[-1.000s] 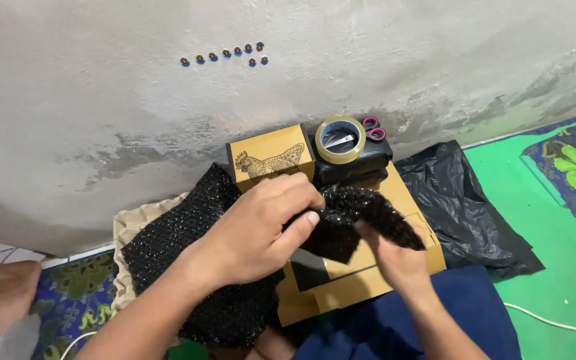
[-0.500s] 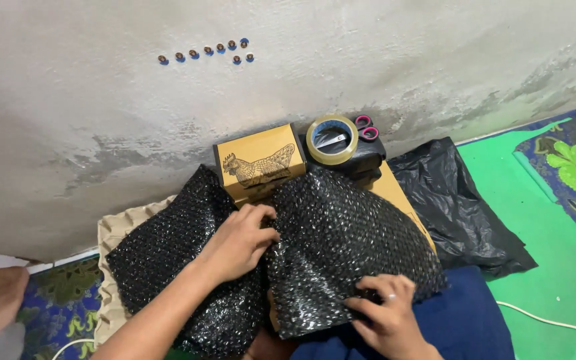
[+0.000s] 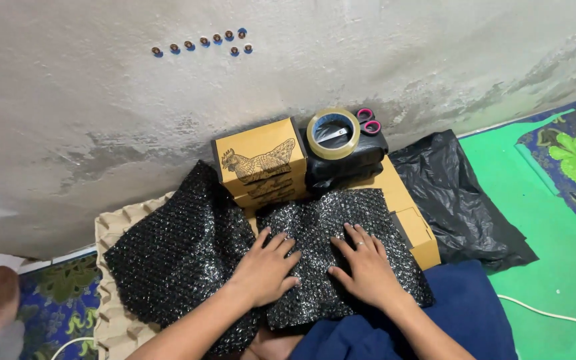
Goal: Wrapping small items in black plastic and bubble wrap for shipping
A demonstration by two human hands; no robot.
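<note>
Pressing down side by side, both hands are lying flat and open on a sheet of black bubble wrap (image 3: 315, 220), gripping nothing. The left hand (image 3: 266, 268) is spreading its fingers toward the wall, palm down, forearm coming in from the lower left. The right hand (image 3: 367, 265) is resting just beside it, fingers fanned, a ring showing on one finger. The bubble wrap is draping over something boxy at the person's lap, its glinting bubbles catching light, and a second, wider piece (image 3: 175, 253) is lying to the left over a corrugated cardboard sheet (image 3: 111, 313). Just behind the wrap, a tan box printed with a rooster (image 3: 258, 157) is standing beside a roll of tape (image 3: 333, 133) sitting on a black bundle (image 3: 348, 163), with pink-handled scissors (image 3: 368, 120) behind. A black plastic bag (image 3: 455, 193) is lying to the right on the green mat (image 3: 555, 247).
</note>
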